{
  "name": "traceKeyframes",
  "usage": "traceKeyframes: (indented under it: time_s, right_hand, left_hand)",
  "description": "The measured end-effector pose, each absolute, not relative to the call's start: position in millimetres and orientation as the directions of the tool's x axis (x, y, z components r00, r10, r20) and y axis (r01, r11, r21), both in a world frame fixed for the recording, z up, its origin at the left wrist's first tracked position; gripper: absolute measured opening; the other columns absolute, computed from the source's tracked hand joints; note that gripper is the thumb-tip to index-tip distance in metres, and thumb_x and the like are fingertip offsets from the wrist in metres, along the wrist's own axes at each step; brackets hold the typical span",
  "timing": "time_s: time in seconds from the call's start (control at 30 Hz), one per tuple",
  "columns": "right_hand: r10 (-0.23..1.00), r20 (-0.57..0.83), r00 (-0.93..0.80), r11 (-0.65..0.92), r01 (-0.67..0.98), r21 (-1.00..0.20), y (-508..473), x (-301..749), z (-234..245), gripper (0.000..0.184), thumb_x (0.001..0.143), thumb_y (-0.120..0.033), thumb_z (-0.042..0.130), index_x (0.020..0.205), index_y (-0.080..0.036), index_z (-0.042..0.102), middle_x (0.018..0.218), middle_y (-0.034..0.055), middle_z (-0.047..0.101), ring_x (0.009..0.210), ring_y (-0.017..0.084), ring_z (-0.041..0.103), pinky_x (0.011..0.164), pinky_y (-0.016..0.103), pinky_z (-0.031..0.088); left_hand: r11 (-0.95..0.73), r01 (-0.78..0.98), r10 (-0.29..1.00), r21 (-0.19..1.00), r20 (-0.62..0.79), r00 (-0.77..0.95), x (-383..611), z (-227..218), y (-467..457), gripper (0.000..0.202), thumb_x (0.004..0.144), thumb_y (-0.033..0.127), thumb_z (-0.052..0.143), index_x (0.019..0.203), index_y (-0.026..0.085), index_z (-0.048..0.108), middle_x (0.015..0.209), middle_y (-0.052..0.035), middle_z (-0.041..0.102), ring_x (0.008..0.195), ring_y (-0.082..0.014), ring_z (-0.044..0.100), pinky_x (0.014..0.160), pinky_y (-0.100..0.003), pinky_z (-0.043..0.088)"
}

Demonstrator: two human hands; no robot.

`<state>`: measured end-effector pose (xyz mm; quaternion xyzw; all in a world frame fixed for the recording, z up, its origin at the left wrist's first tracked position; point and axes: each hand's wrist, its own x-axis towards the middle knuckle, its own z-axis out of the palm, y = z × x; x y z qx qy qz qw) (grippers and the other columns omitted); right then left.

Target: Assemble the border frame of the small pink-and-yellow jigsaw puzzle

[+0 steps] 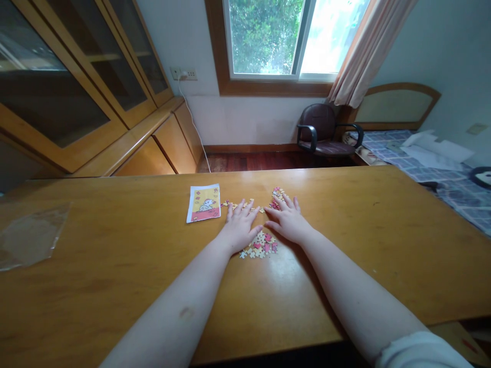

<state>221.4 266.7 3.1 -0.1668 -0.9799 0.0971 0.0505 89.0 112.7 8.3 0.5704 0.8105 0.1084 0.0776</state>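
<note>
Small jigsaw puzzle pieces (261, 246) in cream, yellow and pink lie in a loose heap on the table, just nearer to me than my hands. My left hand (240, 227) rests palm down with its fingers spread, partly over a row of more pieces. Beside it on the right, my right hand (288, 220) is also flat and spread, its fingertips at a pink and cream cluster of pieces (276, 192). Some pieces are hidden under the fingers. Left of my left hand lies a picture card (204, 203) with a white cartoon animal on yellow and pink.
The wooden table (115, 245) spans the view. A clear plastic bag (30, 237) lies at its left. Beyond the far edge stand an office chair (326, 130) and a bed (441, 163) with papers. Glass-door cabinets (111, 92) line the left wall.
</note>
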Motion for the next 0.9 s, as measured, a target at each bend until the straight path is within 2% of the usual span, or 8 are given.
traceKeyframes:
  time_s: [0.13,0.2,0.33,0.43,0.53,0.6,0.73,0.9]
  right_hand:
    - [0.261,0.058,-0.964,0.945,0.242,-0.220,263,221,3,0.058,0.088,-0.061,0.051,0.138,-0.031,0.052,0.153,0.0127,0.034,0.144,0.038,0.016,0.112,0.064,0.007]
    - [0.261,0.095,-0.961,0.941,0.231,-0.247,266,222,5,0.053,0.088,-0.056,0.054,0.134,-0.028,0.056,0.149,0.0123,0.040,0.141,0.036,0.023,0.112,0.063,0.010]
    - [0.194,0.158,-0.968,0.904,0.113,-0.413,278,227,14,0.024,0.091,-0.035,0.057,0.107,-0.024,0.072,0.116,0.0092,0.067,0.113,0.024,0.054,0.104,0.045,0.036]
    - [0.079,0.113,-0.990,0.840,0.005,-0.542,278,231,21,0.019,0.086,-0.034,0.063,0.094,-0.020,0.074,0.094,0.0068,0.070,0.089,0.018,0.062,0.088,0.032,0.046]
    - [0.016,0.022,-1.000,0.808,0.000,-0.589,271,233,26,0.028,0.076,-0.040,0.074,0.093,-0.019,0.074,0.088,0.0050,0.068,0.078,0.016,0.062,0.075,0.028,0.048]
    - [0.013,-0.005,-1.000,0.815,0.014,-0.579,267,233,27,0.027,0.073,-0.036,0.075,0.093,-0.018,0.074,0.088,0.0043,0.068,0.077,0.016,0.062,0.073,0.027,0.048]
    - [0.014,-0.004,-1.000,0.820,0.014,-0.572,265,232,27,0.016,0.076,-0.027,0.069,0.089,-0.019,0.074,0.086,0.0036,0.068,0.075,0.014,0.062,0.072,0.026,0.047]
    - [0.020,0.028,-0.999,0.825,0.000,-0.565,267,232,25,0.016,0.081,-0.027,0.064,0.089,-0.018,0.074,0.085,0.0043,0.068,0.074,0.014,0.061,0.073,0.026,0.047]
  left_hand:
    - [0.309,0.916,0.949,0.256,-0.018,-0.315,90,11,112,0.059,0.093,0.056,0.038,0.145,0.027,0.041,0.157,-0.0087,0.028,0.146,-0.0356,0.015,0.114,-0.064,0.000]
    - [0.311,0.916,0.947,0.253,-0.005,-0.320,89,10,111,0.055,0.093,0.054,0.039,0.142,0.030,0.044,0.156,-0.0058,0.031,0.145,-0.0362,0.016,0.114,-0.065,0.001]
    - [0.369,0.897,0.918,0.244,0.055,-0.392,82,6,110,0.045,0.094,0.047,0.039,0.134,0.033,0.055,0.153,-0.0027,0.038,0.144,-0.0380,0.020,0.113,-0.068,0.007]
    - [0.422,0.872,0.888,0.248,0.080,-0.453,79,6,110,0.043,0.094,0.043,0.040,0.130,0.029,0.060,0.149,-0.0062,0.044,0.142,-0.0396,0.022,0.112,-0.069,0.010]
    - [0.425,0.868,0.884,0.259,0.086,-0.459,80,8,110,0.042,0.094,0.041,0.040,0.129,0.027,0.061,0.148,-0.0076,0.045,0.142,-0.0390,0.024,0.113,-0.067,0.012]
    - [0.403,0.876,0.894,0.265,0.089,-0.438,82,10,110,0.042,0.095,0.040,0.040,0.129,0.027,0.060,0.148,-0.0070,0.045,0.142,-0.0373,0.025,0.114,-0.066,0.013]
    - [0.350,0.894,0.913,0.279,0.111,-0.392,84,11,110,0.040,0.094,0.039,0.041,0.126,0.026,0.062,0.147,-0.0061,0.047,0.142,-0.0344,0.027,0.115,-0.064,0.013]
    - [0.328,0.900,0.917,0.288,0.130,-0.376,83,11,110,0.038,0.094,0.038,0.042,0.123,0.025,0.064,0.145,-0.0062,0.049,0.141,-0.0335,0.028,0.116,-0.063,0.012]
